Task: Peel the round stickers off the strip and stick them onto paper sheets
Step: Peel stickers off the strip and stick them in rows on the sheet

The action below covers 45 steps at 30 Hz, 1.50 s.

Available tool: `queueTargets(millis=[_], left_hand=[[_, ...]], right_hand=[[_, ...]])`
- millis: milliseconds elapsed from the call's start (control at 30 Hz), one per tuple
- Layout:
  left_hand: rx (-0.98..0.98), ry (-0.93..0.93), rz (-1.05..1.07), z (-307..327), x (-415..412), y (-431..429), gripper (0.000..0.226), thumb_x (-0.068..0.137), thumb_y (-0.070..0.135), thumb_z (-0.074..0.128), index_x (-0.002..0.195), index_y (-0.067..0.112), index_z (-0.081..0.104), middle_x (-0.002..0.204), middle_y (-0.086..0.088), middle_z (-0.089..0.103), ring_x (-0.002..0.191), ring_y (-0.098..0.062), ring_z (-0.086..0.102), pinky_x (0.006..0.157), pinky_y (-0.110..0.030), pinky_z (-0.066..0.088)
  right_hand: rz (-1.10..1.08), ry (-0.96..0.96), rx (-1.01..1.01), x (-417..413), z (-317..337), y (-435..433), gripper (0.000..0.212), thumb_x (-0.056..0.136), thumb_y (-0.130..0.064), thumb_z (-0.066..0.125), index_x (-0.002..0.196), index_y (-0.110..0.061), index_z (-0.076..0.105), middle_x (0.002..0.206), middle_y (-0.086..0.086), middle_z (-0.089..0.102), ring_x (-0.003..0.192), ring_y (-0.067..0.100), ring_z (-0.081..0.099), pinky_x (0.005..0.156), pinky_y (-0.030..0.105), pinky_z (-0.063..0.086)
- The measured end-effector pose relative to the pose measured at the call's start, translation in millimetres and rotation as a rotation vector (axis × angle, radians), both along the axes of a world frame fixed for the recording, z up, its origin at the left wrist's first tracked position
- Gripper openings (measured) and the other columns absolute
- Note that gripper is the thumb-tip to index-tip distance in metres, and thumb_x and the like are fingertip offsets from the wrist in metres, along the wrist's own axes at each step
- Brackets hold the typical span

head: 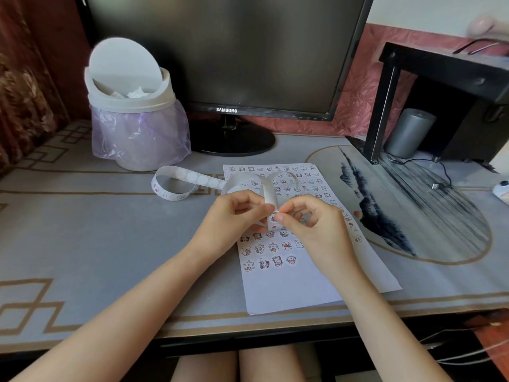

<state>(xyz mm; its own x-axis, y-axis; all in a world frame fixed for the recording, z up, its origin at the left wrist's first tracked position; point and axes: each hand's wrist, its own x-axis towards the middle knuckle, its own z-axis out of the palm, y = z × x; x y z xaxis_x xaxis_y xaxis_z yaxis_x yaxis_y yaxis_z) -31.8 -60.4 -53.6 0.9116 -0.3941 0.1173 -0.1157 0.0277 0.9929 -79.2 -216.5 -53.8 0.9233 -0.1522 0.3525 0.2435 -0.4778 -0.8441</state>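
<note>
A grey desk mat [82, 230] with a tan fretwork border covers the desk, and a round ink landscape [413, 205] is printed on its right part. At the back stands a dark, switched-off monitor [220, 51] on a round foot, with a white swing-lid bin [132, 106] lined with a pale purple bag to its left and a brown patterned curtain [24, 92] beyond. To the right, a black shelf [440, 67] stands over a grey cylinder [410, 132] and a thin cable [440, 172], before a pink patterned wall [355, 100].

Both hands [275, 216] on sticker strip [268, 194]
</note>
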Motion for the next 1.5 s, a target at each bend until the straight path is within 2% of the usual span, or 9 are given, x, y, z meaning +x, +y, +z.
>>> queueTargets(millis=[200, 400, 500, 567, 667, 800, 933, 1333, 1500], left_hand=[[0.041, 0.003, 0.042, 2, -1, -1, 0.016, 0.086, 0.012, 0.067, 0.070, 0.015, 0.065, 0.072, -0.007, 0.070, 0.069, -0.014, 0.065, 0.073, -0.021, 0.053], [0.051, 0.038, 0.051, 0, 1, 0, 0.014, 0.087, 0.012, 0.065, 0.074, 0.010, 0.064, 0.064, -0.002, 0.069, 0.067, -0.015, 0.067, 0.076, -0.026, 0.054], [0.043, 0.061, 0.049, 2, 1, 0, 0.014, 0.088, 0.010, 0.064, 0.075, 0.008, 0.063, 0.062, 0.000, 0.069, 0.062, -0.011, 0.066, 0.064, -0.018, 0.053], [0.065, 0.069, 0.052, 1, 1, 1, 0.014, 0.088, 0.011, 0.064, 0.075, 0.008, 0.063, 0.063, -0.002, 0.069, 0.062, -0.014, 0.066, 0.064, -0.017, 0.053], [0.063, 0.095, 0.042, 0, 1, 1, 0.017, 0.088, 0.010, 0.064, 0.072, 0.009, 0.062, 0.063, -0.004, 0.068, 0.061, -0.015, 0.065, 0.063, -0.018, 0.054], [0.076, 0.112, 0.021, -1, 1, 0, 0.019, 0.089, 0.010, 0.063, 0.070, 0.010, 0.060, 0.064, -0.004, 0.068, 0.059, -0.014, 0.064, 0.063, -0.017, 0.054], [0.098, 0.108, 0.023, -2, 1, 0, 0.020, 0.089, 0.012, 0.064, 0.069, 0.012, 0.060, 0.064, -0.004, 0.069, 0.060, -0.015, 0.063, 0.067, -0.019, 0.055], [0.128, 0.104, 0.031, -3, 3, 0, 0.017, 0.088, 0.014, 0.065, 0.072, 0.012, 0.062, 0.071, -0.009, 0.071, 0.072, -0.025, 0.065, 0.080, -0.032, 0.056], [0.129, 0.103, 0.033, -4, 3, 0, 0.017, 0.088, 0.015, 0.065, 0.072, 0.012, 0.063, 0.072, -0.010, 0.072, 0.074, -0.026, 0.066, 0.083, -0.037, 0.055]], right_hand=[[-0.028, -0.016, -0.083, -3, 2, 1, 0.009, 0.079, -0.013, 0.074, 0.078, -0.019, 0.068, 0.070, -0.020, 0.062, 0.059, -0.002, 0.052, 0.060, 0.010, 0.036], [-0.003, -0.074, -0.136, -7, 4, 0, 0.007, 0.079, -0.014, 0.073, 0.078, -0.018, 0.068, 0.084, -0.011, 0.063, 0.080, 0.007, 0.055, 0.067, 0.012, 0.034], [0.051, 0.000, 0.032, -12, 11, -3, 0.008, 0.078, -0.011, 0.074, 0.077, -0.017, 0.069, 0.075, -0.006, 0.067, 0.067, 0.003, 0.055, 0.064, 0.013, 0.038], [0.052, 0.066, 0.094, -15, 15, -9, 0.009, 0.076, -0.010, 0.076, 0.076, -0.016, 0.069, 0.073, -0.005, 0.069, 0.068, 0.006, 0.058, 0.065, 0.018, 0.044], [0.065, 0.240, 0.178, -20, 18, -22, 0.010, 0.074, -0.007, 0.077, 0.074, -0.013, 0.069, 0.067, -0.005, 0.066, 0.062, 0.005, 0.055, 0.060, 0.013, 0.046], [0.034, 0.415, 0.133, -26, 13, -33, 0.007, 0.076, -0.009, 0.075, 0.074, -0.011, 0.069, 0.068, 0.001, 0.066, 0.057, 0.004, 0.055, 0.052, 0.011, 0.043], [0.008, 0.426, 0.114, -28, 10, -34, 0.010, 0.075, -0.004, 0.076, 0.071, -0.009, 0.069, 0.064, 0.002, 0.066, 0.049, -0.001, 0.053, 0.048, 0.008, 0.038], [0.003, 0.457, 0.050, -29, 4, -37, 0.008, 0.072, -0.013, 0.079, 0.070, -0.014, 0.071, 0.066, 0.000, 0.069, 0.058, 0.005, 0.055, 0.064, 0.021, 0.043], [0.008, 0.455, 0.040, -29, 4, -37, 0.008, 0.073, -0.013, 0.079, 0.071, -0.014, 0.071, 0.067, 0.000, 0.069, 0.058, 0.005, 0.054, 0.064, 0.021, 0.043]])
